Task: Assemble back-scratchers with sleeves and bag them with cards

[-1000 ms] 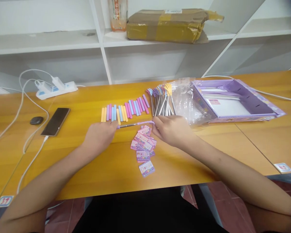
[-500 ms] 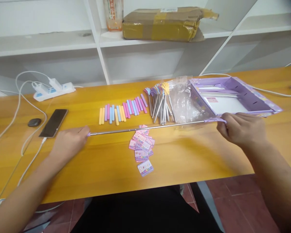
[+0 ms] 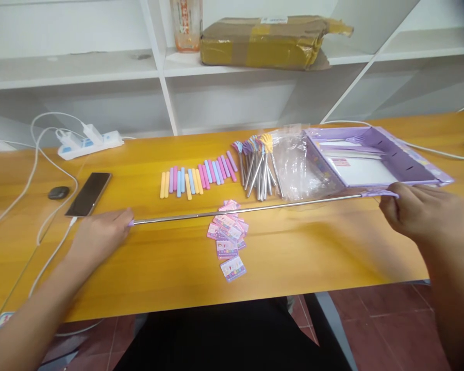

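Observation:
A telescopic back scratcher (image 3: 263,208) is stretched out level above the table, its thin metal rod drawn long. My left hand (image 3: 102,234) is closed around its purple end, mostly hidden in the fist. At the other end, my right hand (image 3: 421,211) grips the purple head. Behind the rod lies a bundle of more back scratchers (image 3: 262,172) with coloured hand-shaped heads. Left of them, pastel sleeves (image 3: 197,178) in yellow, pink, purple and blue lie in a row. Small printed cards (image 3: 229,234) are piled loosely below the rod.
A purple open box (image 3: 394,165) holding white and purple pieces stands at right, beside clear plastic bags (image 3: 297,170). At left are a phone (image 3: 88,195), a black mouse-like object (image 3: 58,192) and a power strip (image 3: 90,146) with cables. A taped carton (image 3: 263,44) sits on the shelf.
My hands have moved further apart, the right one outward to the right and the left slightly left and down. The back scratcher's rod is now longer. The view has shifted slightly.

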Tool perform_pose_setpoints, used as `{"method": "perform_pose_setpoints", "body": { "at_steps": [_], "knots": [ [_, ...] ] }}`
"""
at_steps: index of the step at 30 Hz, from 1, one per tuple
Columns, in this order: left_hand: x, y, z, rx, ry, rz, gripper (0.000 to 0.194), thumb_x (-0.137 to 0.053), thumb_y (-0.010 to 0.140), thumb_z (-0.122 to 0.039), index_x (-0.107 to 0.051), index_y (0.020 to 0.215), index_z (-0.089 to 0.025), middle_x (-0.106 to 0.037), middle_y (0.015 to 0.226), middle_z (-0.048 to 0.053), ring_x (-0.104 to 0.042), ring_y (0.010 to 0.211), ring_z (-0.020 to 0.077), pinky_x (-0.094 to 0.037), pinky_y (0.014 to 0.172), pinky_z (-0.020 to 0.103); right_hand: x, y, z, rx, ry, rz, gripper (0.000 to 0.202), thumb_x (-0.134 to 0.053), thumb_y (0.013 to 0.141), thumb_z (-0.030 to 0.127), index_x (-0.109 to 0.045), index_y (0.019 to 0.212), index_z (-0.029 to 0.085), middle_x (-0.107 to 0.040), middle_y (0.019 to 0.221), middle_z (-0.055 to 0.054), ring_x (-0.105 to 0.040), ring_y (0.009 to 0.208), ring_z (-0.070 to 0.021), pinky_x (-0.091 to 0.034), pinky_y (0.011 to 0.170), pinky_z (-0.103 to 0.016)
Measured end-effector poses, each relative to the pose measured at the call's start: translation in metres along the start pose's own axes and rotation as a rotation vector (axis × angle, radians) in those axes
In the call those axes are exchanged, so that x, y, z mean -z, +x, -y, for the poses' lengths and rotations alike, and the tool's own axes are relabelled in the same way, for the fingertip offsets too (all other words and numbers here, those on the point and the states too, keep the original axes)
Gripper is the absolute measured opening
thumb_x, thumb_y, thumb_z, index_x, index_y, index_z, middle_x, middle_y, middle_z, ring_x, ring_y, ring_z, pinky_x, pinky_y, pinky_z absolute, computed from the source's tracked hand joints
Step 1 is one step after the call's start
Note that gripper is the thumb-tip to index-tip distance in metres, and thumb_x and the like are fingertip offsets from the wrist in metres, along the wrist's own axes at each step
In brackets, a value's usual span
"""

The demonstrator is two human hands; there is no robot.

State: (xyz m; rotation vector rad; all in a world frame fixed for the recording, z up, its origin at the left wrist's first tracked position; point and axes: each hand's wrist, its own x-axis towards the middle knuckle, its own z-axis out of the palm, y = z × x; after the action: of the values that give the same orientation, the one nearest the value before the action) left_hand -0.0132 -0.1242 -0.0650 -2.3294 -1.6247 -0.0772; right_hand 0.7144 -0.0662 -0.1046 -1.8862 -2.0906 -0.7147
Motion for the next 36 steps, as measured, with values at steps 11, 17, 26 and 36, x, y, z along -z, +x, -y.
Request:
{"method": "perform_pose_setpoints", "body": {
  "at_steps": [11, 17, 26, 36],
  "knots": [
    [-0.009, 0.007, -0.004, 0.086, -0.014, 0.232, 0.025, -0.046, 0.099, -0.021, -0.054, 0.075, -0.022, -0.066, 0.071, 0.007, -0.055, 0.064, 0.0234, -0.017, 0.064, 0.034, 0.018, 0.009, 0.033, -0.281, -0.006, 0.101, 0.032, -0.062, 0.082, 0.032, -0.033, 0.067, 0.028, -0.043, 0.054, -0.005, -0.036, 0.05, -0.0186, -0.022, 0.057, -0.034],
    [0.011, 0.027, -0.028, 0.086, -0.041, 0.364, 0.025, -0.048, 0.101, -0.023, -0.061, 0.08, -0.022, -0.067, 0.074, 0.007, -0.059, 0.064, 0.0241, -0.021, 0.062, 0.035, 0.048, 0.033, 0.085, -0.07, 0.08, 0.171, 0.029, -0.057, 0.09, 0.035, -0.038, 0.069, 0.026, -0.046, 0.057, -0.005, -0.046, 0.059, -0.0188, -0.027, 0.061, -0.033],
    [0.034, 0.088, -0.105, 0.02, -0.035, 0.377, 0.034, -0.039, 0.108, -0.016, -0.072, 0.114, -0.016, -0.078, 0.093, 0.015, -0.077, 0.081, 0.0328, -0.045, 0.066, 0.037, 0.083, 0.058, 0.278, 0.361, 0.12, 0.064, 0.033, -0.039, 0.107, 0.026, -0.058, 0.081, 0.017, -0.056, 0.063, -0.006, -0.029, 0.051, -0.0146, -0.01, 0.059, -0.033],
    [0.019, 0.094, -0.106, 0.009, -0.025, 0.402, 0.036, -0.038, 0.107, -0.014, -0.074, 0.114, -0.015, -0.079, 0.097, 0.017, -0.079, 0.086, 0.0365, -0.051, 0.068, 0.04, 0.079, 0.061, 0.311, 0.544, 0.207, -0.027, 0.032, -0.041, 0.102, 0.016, -0.059, 0.077, 0.018, -0.057, 0.062, -0.005, -0.025, 0.051, -0.0147, -0.01, 0.057, -0.033]
  ]
}}
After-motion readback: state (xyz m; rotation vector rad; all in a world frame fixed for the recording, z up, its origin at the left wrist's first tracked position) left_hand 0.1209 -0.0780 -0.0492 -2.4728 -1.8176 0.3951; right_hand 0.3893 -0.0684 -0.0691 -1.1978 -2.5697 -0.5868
